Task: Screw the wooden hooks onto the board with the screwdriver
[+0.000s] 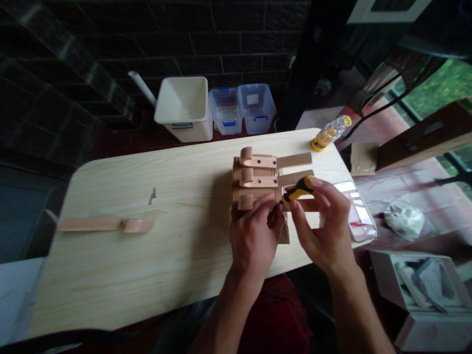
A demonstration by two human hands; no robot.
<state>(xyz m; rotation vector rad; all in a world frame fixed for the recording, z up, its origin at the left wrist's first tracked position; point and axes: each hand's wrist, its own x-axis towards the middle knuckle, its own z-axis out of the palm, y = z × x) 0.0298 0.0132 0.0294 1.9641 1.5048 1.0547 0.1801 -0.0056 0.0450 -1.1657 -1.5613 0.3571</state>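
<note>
In my right hand (326, 221) is a yellow and black screwdriver (299, 189), gripped by its handle and slanting down to the left. Its tip meets the fingers of my left hand (258, 233), which are closed around the near wooden hook piece (245, 202) at a small part I cannot make out. That piece lies across a brown block (236, 172), beside two similar hook pieces, the far one (263, 161) and the middle one (261, 181), each with two dark screw holes or heads. My fingers hide much of the near piece.
On the table's left lie another wooden hook piece (106, 224) and screws (153, 195). A clear bottle with yellow ends (330, 133) stands at the back right, near a phone-like glossy slab (356, 211). Bins (184, 105) stand beyond the table; a box (424, 285) sits right.
</note>
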